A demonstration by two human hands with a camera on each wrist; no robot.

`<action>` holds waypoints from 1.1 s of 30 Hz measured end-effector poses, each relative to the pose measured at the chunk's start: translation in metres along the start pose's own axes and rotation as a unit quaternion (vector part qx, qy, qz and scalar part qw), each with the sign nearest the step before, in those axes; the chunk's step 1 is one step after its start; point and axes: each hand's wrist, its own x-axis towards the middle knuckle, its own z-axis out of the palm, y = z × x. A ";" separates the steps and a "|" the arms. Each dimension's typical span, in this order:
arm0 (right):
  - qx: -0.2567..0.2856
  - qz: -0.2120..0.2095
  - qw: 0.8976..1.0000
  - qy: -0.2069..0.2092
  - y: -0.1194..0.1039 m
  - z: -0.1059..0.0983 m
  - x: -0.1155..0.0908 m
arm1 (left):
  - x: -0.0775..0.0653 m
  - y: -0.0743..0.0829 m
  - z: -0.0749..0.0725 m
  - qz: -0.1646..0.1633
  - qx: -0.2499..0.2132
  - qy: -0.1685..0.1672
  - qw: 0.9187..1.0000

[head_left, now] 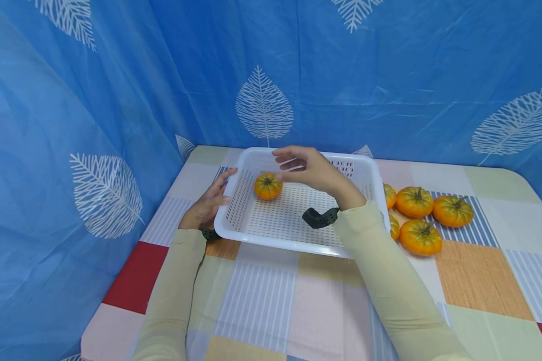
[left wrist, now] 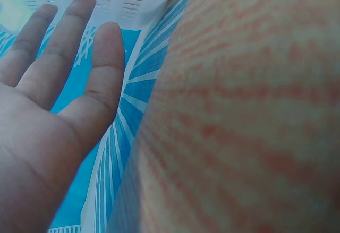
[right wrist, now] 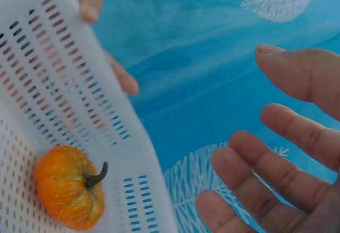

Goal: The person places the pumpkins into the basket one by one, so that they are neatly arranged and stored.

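A white plastic basket with slotted walls stands on the table. One small orange pumpkin with a dark stem sits inside, near the left wall; the right wrist view shows this pumpkin too. My left hand is at the basket's left side, its fingers extended and touching the rim. In the left wrist view the left hand has its fingers spread. My right hand hovers above the basket, to the right of the pumpkin. Nothing lies between the right hand's spread, gently bent fingers.
Several more pumpkins lie grouped on the table to the right of the basket, a few partly hidden by its wall and the right sleeve. A patchwork-patterned tablecloth covers the table. Blue curtains with white leaf prints hang behind and on the left.
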 end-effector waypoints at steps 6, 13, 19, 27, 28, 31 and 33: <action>0.025 -0.027 0.999 0.026 -0.003 -0.004 -0.013 | 0.001 0.000 0.001 -0.005 -0.006 0.005 1.000; 0.038 -0.066 0.995 0.061 -0.008 -0.007 -0.028 | 0.002 -0.001 0.001 -0.008 -0.008 0.006 1.000; 0.032 -0.081 0.993 0.073 -0.014 -0.010 -0.043 | 0.001 -0.001 0.002 -0.009 -0.006 0.008 1.000; 0.006 -0.094 0.993 0.072 -0.019 -0.015 -0.063 | 0.000 -0.001 0.001 -0.002 -0.009 0.005 1.000; 0.004 -0.095 0.993 0.073 -0.020 -0.016 -0.066 | 0.000 0.000 0.001 -0.003 -0.009 0.006 1.000; 0.005 -0.096 0.993 0.075 -0.021 -0.020 -0.073 | 0.001 0.000 0.001 -0.005 -0.007 0.009 1.000; 0.006 -0.099 0.992 0.077 -0.020 -0.022 -0.078 | 0.001 0.000 0.002 -0.007 -0.006 0.011 1.000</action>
